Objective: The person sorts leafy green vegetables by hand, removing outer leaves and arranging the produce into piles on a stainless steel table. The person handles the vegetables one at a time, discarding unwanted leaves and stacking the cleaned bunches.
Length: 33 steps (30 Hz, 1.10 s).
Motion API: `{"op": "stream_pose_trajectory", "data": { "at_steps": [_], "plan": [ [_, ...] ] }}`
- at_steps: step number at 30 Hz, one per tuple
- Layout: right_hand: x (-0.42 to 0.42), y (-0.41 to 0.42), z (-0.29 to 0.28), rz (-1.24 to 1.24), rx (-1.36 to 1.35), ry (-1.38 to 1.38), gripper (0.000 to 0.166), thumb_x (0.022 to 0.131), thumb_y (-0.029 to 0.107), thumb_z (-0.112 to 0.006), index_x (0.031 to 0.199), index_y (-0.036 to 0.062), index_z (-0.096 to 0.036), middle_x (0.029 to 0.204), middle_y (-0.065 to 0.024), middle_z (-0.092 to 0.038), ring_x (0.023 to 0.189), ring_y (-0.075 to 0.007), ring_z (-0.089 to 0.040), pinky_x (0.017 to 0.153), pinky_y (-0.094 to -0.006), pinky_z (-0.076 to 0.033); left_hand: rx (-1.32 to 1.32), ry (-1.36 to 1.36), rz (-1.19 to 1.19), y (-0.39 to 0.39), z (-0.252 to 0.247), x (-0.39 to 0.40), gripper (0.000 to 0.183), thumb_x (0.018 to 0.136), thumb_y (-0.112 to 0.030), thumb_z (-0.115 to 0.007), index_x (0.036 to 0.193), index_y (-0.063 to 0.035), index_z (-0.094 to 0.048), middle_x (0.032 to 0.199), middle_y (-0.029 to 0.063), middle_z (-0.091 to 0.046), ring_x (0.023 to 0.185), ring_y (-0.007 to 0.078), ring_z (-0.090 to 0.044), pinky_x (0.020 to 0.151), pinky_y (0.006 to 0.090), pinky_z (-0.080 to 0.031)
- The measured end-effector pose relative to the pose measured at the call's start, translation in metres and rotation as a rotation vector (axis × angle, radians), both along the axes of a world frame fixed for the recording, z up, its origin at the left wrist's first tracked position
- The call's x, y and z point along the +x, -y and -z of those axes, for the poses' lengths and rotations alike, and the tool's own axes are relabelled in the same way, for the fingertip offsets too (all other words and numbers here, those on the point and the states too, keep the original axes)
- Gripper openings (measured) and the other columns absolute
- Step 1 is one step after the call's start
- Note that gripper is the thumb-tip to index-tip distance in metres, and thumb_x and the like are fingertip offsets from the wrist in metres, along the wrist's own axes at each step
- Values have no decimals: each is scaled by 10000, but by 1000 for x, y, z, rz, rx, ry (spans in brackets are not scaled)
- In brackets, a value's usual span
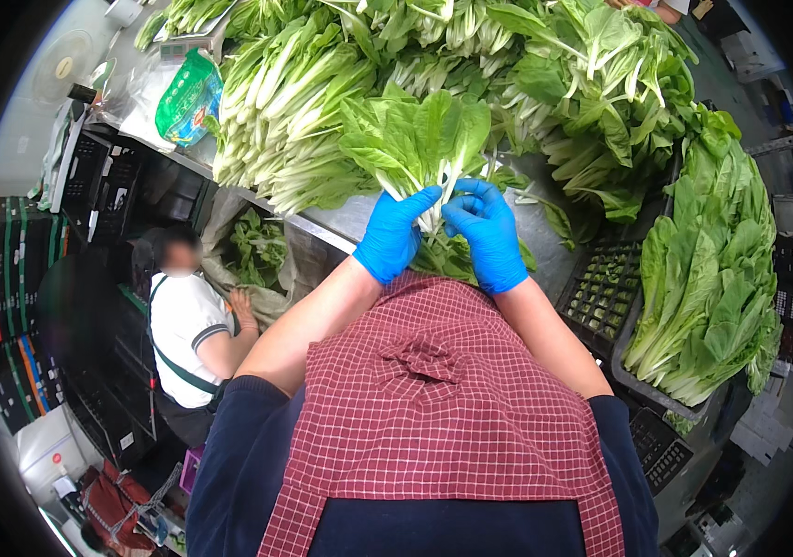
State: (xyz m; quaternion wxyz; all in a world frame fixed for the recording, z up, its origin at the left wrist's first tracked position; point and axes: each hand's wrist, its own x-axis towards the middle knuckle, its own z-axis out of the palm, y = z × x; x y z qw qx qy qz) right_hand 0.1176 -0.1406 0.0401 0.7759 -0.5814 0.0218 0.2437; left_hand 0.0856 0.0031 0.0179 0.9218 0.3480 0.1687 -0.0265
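Note:
My left hand (400,226), in a blue glove, grips a bunch of leafy greens (431,136) by its pale stems, leaves pointing away from me. Close against the same stems, my gloved right hand (478,226) has its fingers bent with thumb and fingertips near each other; whether it pinches a stem is hard to tell. Beyond the bunch, a big heap of greens with white stems (292,111) lies on the metal table (330,219). Some loose leaves (442,256) show below my hands, partly hidden by them.
A black crate (623,372) on the right is piled with long leafy greens (710,271). Next to it stands a black slatted crate (598,285). At left, a person in a white shirt (191,334) is beside a sack (222,261) holding leaves. A green bag (187,97) lies on the table.

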Motion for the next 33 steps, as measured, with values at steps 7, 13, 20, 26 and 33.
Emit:
{"op": "stream_pose_trajectory", "data": {
  "at_steps": [7, 13, 20, 26, 33],
  "plan": [
    [2, 2, 9, 47, -11, -128, 327, 816, 38, -663, 1126, 5, -563, 880, -53, -634, 705, -113, -582, 629, -237, -476, -89, -2, -40, 0, 0, -1, 367, 893, -54, -616, 1246, -16, -525, 1125, 96, -628, 971, 183, -628, 821, 289, -513],
    [-5, 1, 3, -49, -211, 256, 301, 831, 49, -648, 1125, 54, -584, 873, -25, -625, 686, -79, -551, 604, -226, -464, -97, 13, -56, -1, 4, -1, 351, 908, -79, -608, 1245, -23, -527, 1132, 93, -625, 991, 188, -621, 849, 294, -506],
    [2, 6, 13, -49, -106, 83, 220, 855, 74, -646, 1058, 12, -590, 890, -49, -636, 709, -96, -579, 610, -214, -470, -112, 29, -56, -1, 9, -1, 342, 919, -124, -614, 1240, -38, -534, 1133, 79, -627, 992, 189, -615, 851, 307, -504],
    [-2, 1, 6, -104, -114, 68, 233, 853, 77, -662, 1057, 2, -577, 907, -70, -641, 740, -114, -595, 630, -238, -488, -11, 3, -36, -2, 3, -1, 358, 910, -115, -624, 1248, -42, -532, 1148, 78, -622, 1022, 187, -604, 878, 314, -486],
    [0, 4, 15, -108, -141, 3, 301, 824, 54, -687, 1103, 7, -584, 934, -68, -654, 770, -113, -607, 678, -242, -496, 119, 33, -90, 1, 6, 0, 423, 865, -54, -657, 1264, -33, -518, 1161, 81, -619, 1031, 198, -603, 888, 311, -484]
  ]
}}
